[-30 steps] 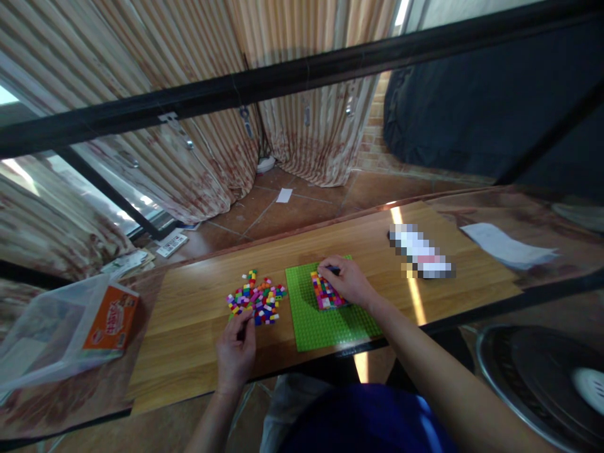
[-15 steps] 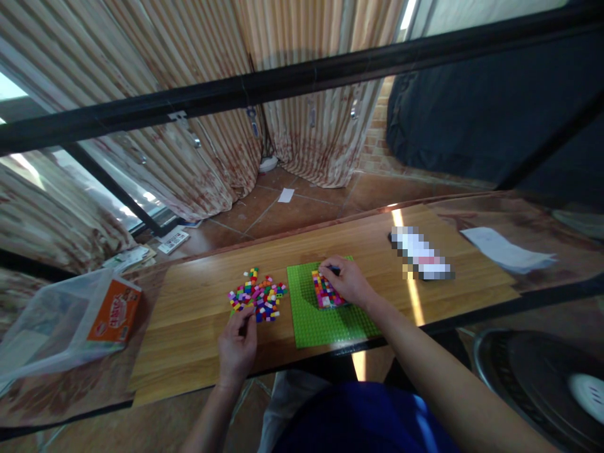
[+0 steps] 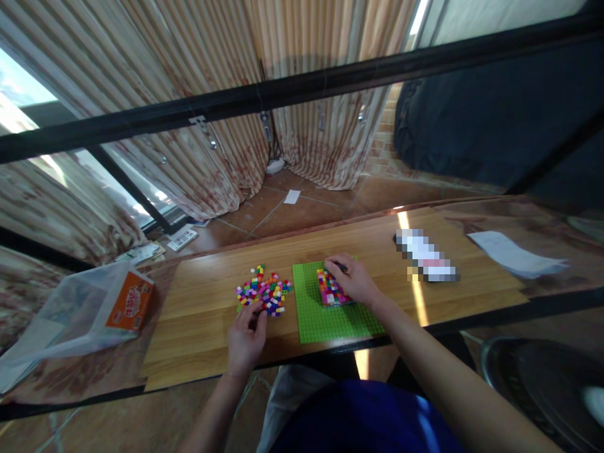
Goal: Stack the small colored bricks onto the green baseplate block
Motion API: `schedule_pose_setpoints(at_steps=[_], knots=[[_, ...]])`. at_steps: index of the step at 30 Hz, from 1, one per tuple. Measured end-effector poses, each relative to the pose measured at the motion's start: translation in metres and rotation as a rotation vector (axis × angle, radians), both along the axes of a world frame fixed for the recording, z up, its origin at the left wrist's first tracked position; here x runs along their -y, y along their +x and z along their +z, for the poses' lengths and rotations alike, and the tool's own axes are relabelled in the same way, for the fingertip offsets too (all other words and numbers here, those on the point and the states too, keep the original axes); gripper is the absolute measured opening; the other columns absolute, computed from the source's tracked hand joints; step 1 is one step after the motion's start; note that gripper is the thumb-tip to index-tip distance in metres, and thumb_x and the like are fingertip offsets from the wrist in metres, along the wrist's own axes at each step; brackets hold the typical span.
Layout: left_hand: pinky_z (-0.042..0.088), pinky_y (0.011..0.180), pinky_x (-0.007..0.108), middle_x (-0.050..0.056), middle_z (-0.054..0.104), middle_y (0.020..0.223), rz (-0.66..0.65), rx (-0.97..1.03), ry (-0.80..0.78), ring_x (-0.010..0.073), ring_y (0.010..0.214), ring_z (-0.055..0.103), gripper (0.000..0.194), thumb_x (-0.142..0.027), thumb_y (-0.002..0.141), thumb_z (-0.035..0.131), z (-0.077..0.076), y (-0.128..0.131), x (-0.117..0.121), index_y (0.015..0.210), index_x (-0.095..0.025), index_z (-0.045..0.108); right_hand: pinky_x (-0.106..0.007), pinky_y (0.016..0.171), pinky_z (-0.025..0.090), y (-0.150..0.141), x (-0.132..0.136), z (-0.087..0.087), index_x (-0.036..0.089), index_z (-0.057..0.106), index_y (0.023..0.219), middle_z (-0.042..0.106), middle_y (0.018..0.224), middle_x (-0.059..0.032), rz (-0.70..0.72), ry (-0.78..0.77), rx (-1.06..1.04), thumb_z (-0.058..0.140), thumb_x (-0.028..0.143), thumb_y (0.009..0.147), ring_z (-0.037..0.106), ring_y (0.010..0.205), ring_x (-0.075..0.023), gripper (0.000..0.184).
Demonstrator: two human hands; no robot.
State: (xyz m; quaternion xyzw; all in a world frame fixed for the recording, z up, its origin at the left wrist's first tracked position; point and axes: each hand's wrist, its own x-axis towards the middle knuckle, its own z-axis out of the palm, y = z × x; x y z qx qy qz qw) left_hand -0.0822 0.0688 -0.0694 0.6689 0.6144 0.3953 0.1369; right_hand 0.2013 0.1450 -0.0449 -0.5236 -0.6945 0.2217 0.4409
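Observation:
A loose pile of small coloured toy bricks (image 3: pixel 267 290) lies on the wooden table. At its near edge is my left hand (image 3: pixel 248 333), fingers curled and thumb close to the index finger; anything between the tips is too small to make out. To the right of the pile lies a green studded baseplate (image 3: pixel 309 324). On it stands a low block of many-coloured bricks (image 3: pixel 328 290). My right hand (image 3: pixel 352 280) is bent over the far right part of this block with its fingers pinched together. The hand hides that part and whatever the fingertips hold.
A pixelated long object (image 3: pixel 427 255) rests on the right of the wooden table (image 3: pixel 198 314), near white paper sheets (image 3: pixel 516 251). A clear plastic bin (image 3: pixel 85 314) with an orange label stands at the left. A dark metal bar (image 3: pixel 302 88) crosses before the curtains.
The whole view has shifted slightly, so things sit further right. My left hand has moved a little forward at the pile. My right fingertips have moved slightly toward the block's far edge.

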Motion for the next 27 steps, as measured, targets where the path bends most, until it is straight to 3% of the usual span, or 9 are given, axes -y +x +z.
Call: schedule_pose_setpoints(at_steps=[5, 11, 15, 21, 27], knots=[[0.053, 0.072, 0.028, 0.006, 0.069, 0.092, -0.028, -0.033, 0.018, 0.0159, 0.076, 0.064, 0.022, -0.03, 0.086, 0.055, 0.005, 0.002, 0.004, 0.102, -0.018, 0.064, -0.03, 0.073, 0.046, 0.02, 0.013, -0.003, 0.019, 0.067, 0.086, 0.068, 0.086, -0.0058, -0.157, 0.041, -0.034, 0.046, 0.039, 0.092, 0.062, 0.082, -0.0187, 0.03], [0.051, 0.072, 0.027, 0.006, 0.068, 0.095, -0.009, -0.097, 0.013, 0.0159, 0.077, 0.064, 0.023, -0.029, 0.089, 0.051, 0.018, 0.005, -0.007, 0.105, -0.019, 0.064, -0.031, 0.072, 0.045, 0.054, 0.036, -0.024, 0.019, 0.067, 0.082, 0.068, 0.085, -0.0062, -0.305, -0.007, 0.024, 0.046, 0.04, 0.092, 0.061, 0.08, -0.0193, 0.031], [0.05, 0.066, 0.027, 0.006, 0.068, 0.09, 0.066, -0.238, -0.084, 0.0153, 0.068, 0.061, 0.024, -0.027, 0.089, 0.048, 0.031, 0.003, -0.03, 0.102, -0.018, 0.065, -0.032, 0.074, 0.046, 0.057, 0.038, -0.033, 0.019, 0.067, 0.081, 0.067, 0.087, -0.0068, -0.285, 0.026, 0.094, 0.046, 0.038, 0.092, 0.062, 0.081, -0.0192, 0.03], [0.049, 0.077, 0.03, 0.007, 0.067, 0.094, 0.057, -0.557, -0.234, 0.0208, 0.088, 0.063, 0.021, -0.024, 0.087, 0.049, 0.04, 0.006, -0.051, 0.092, -0.019, 0.069, -0.032, 0.074, 0.047, 0.054, 0.036, -0.034, 0.02, 0.066, 0.079, 0.067, 0.088, -0.0072, -0.283, 0.075, 0.155, 0.047, 0.034, 0.092, 0.061, 0.081, -0.0196, 0.027], [0.048, 0.082, 0.033, 0.01, 0.065, 0.103, 0.066, -0.678, -0.314, 0.0232, 0.094, 0.061, 0.028, -0.029, 0.09, 0.046, 0.042, 0.013, -0.059, 0.098, -0.018, 0.07, -0.034, 0.075, 0.048, 0.055, 0.036, -0.036, 0.019, 0.066, 0.079, 0.066, 0.089, -0.0083, -0.25, 0.087, 0.174, 0.048, 0.032, 0.091, 0.061, 0.082, -0.0202, 0.025]])
